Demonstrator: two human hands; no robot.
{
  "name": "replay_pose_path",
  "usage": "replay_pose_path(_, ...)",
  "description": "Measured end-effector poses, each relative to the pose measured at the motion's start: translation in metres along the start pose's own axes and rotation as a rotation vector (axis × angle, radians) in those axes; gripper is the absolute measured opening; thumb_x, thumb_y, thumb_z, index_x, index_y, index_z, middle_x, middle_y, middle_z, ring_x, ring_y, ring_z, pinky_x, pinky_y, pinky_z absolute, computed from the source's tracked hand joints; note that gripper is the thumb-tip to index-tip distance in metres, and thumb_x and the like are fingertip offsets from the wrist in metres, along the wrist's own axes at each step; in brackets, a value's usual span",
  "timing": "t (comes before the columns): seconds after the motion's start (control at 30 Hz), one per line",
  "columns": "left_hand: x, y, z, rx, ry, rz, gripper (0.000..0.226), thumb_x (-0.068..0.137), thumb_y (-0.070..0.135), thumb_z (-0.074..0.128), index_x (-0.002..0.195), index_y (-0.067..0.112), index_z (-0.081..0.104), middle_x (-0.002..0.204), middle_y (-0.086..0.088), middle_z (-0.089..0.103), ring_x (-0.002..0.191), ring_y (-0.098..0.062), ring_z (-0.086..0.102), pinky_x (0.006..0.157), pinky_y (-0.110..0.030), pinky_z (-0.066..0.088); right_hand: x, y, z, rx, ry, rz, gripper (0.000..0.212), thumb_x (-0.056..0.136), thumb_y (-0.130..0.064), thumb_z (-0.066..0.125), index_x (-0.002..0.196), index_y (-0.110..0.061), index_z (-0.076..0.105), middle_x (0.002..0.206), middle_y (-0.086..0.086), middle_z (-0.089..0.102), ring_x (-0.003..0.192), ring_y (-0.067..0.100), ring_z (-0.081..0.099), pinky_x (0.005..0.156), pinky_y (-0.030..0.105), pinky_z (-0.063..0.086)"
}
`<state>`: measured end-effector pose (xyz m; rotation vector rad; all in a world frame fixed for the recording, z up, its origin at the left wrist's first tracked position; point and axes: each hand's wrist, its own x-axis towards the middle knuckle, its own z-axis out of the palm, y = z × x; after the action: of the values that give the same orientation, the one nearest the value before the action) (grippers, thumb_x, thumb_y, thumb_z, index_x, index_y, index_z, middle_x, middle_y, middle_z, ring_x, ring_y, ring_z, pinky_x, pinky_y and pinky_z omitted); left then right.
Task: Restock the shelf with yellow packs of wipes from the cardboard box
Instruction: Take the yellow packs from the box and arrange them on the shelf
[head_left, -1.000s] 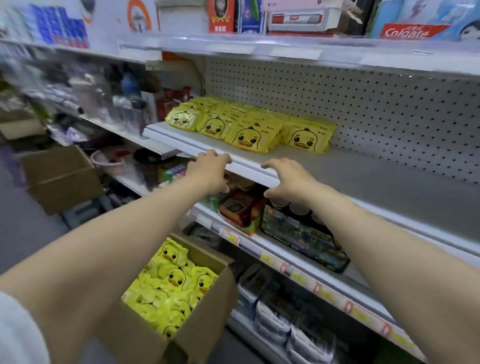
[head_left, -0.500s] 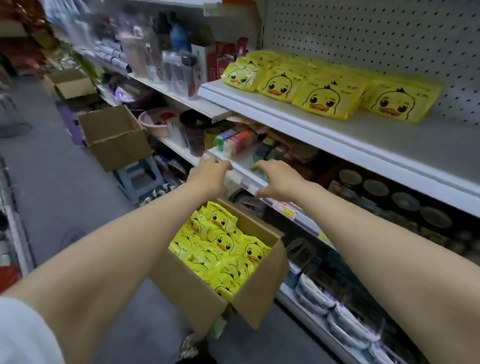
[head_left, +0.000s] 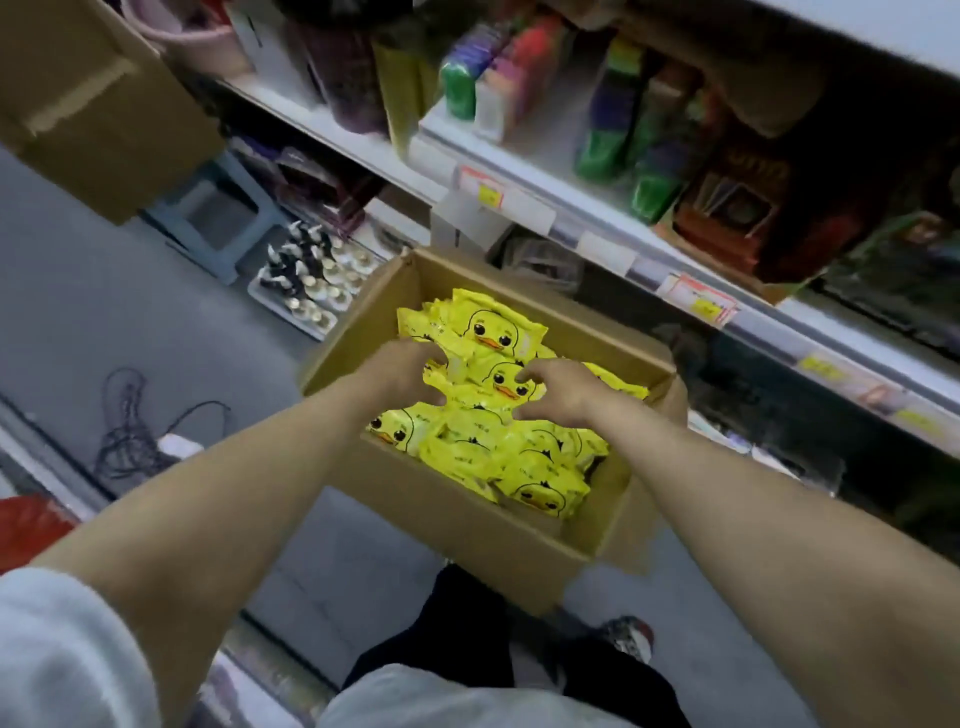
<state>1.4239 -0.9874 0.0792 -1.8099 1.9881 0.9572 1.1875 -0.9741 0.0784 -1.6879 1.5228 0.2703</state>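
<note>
Where the open brown cardboard box (head_left: 467, 525) sits, centre | yellow duck-printed wipes pack (head_left: 500, 378) is gripped, fingers curled, by left hand (head_left: 400, 371) and right hand (head_left: 563, 391).

Stool (head_left: 215, 218): grey, on the floor (head_left: 78, 312).
Tray of small bottles (head_left: 306, 283): just right of the stool.
Cable (head_left: 130, 415): black, tangled, floor's left side.

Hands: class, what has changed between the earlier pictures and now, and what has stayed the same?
Both hands came down into the box. The left hand and right hand now curl their fingers round a pack between them; earlier they held nothing. The camera tilted down too. The box stays on the floor, still well filled.
</note>
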Motion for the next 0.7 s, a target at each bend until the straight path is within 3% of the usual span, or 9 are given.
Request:
replay_pose_path(0.2, 0.052, -0.058, 0.028, -0.064, -0.142, -0.034, 0.058, 0.078, 0.038, 0.079, 0.13, 0.021, 0.058, 0.131, -0.009, 0.057, 0.101, -0.029, 0.064, 0.081, -0.035, 0.053, 0.05, 0.022, 0.071, 0.21, -0.135, 0.146, 0.055, 0.082, -0.043, 0.077, 0.129, -0.019, 0.061, 0.136, 0.006, 0.056, 0.124, 0.025, 0.053, 0.097, 0.033, 0.045)
replay_pose_path(0.4, 0.091, -0.097, 0.051, -0.039, -0.212, -0.076, 0.052, 0.078, 0.041, 0.079, 0.124, 0.026, 0.061, 0.127, -0.01, 0.058, 0.102, -0.023, 0.058, 0.085, -0.029, 0.048, 0.087, 0.029, 0.118, 0.369, -0.204, 0.247, 0.047, 0.082, -0.043, 0.077, 0.122, -0.02, 0.066, 0.123, 0.003, 0.062, 0.116, 0.022, 0.059, 0.093, 0.031, 0.045)
replay_pose_path(0.57, 0.116, -0.111, 0.069, -0.039, -0.255, -0.062, 0.052, 0.076, 0.044, 0.079, 0.122, 0.027, 0.064, 0.124, -0.008, 0.06, 0.108, -0.023, 0.058, 0.092, -0.034, 0.05, 0.105, 0.026, 0.148, 0.473, -0.233, 0.293, 0.044, 0.082, -0.04, 0.078, 0.12, -0.02, 0.069, 0.131, 0.002, 0.062, 0.12, 0.021, 0.057, 0.103, 0.037, 0.045)
replay_pose_path(0.7, 0.127, -0.117, 0.079, -0.08, -0.275, -0.067, 0.053, 0.079, 0.036, 0.079, 0.127, 0.023, 0.062, 0.127, -0.007, 0.059, 0.114, -0.023, 0.056, 0.095, -0.034, 0.048, 0.117, 0.027, 0.163, 0.476, -0.2, 0.319, 0.043, 0.079, -0.041, 0.08, 0.117, -0.021, 0.07, 0.128, 0.001, 0.064, 0.118, 0.019, 0.059, 0.101, 0.035, 0.046)
